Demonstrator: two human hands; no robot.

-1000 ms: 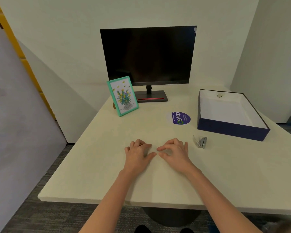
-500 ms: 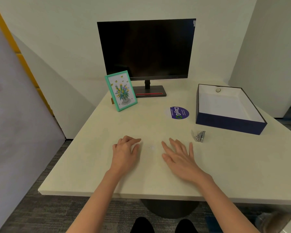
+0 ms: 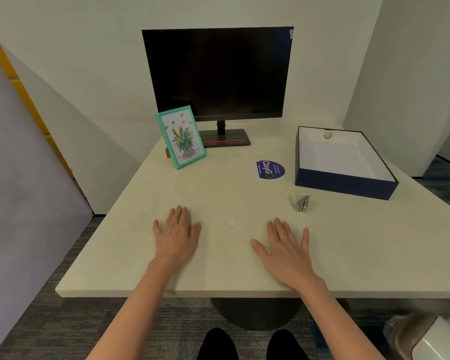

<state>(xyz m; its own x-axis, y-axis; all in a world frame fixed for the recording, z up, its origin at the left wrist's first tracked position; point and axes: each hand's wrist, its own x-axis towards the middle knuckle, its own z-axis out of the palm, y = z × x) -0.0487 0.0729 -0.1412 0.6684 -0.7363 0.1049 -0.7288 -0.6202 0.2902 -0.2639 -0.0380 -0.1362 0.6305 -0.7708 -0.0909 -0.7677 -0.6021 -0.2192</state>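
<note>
On the near half of the table [image 3: 213,193], both hands are lying flat.
Palm-down, the left hand [image 3: 176,236] and right hand [image 3: 287,249] are resting with fingers straight and slightly spread, gripping nothing. A white scrap [image 3: 230,222] is lying between them, touching neither. A small metal object [image 3: 299,203] is sitting just beyond the right hand, near a navy box [image 3: 346,184].

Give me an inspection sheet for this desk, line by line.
Surface: beige table, smooth top.
Job's things: white scrap lying between the hands; metal stapler further right, untouched.
Clutter: picture frame, round sticker, open blue box.
Grips: left hand and right hand flat on the table, palms down, holding nothing.
Cables: nothing seen.
Surroundings: dark monitor at the back, white walls, grey carpet.
</note>
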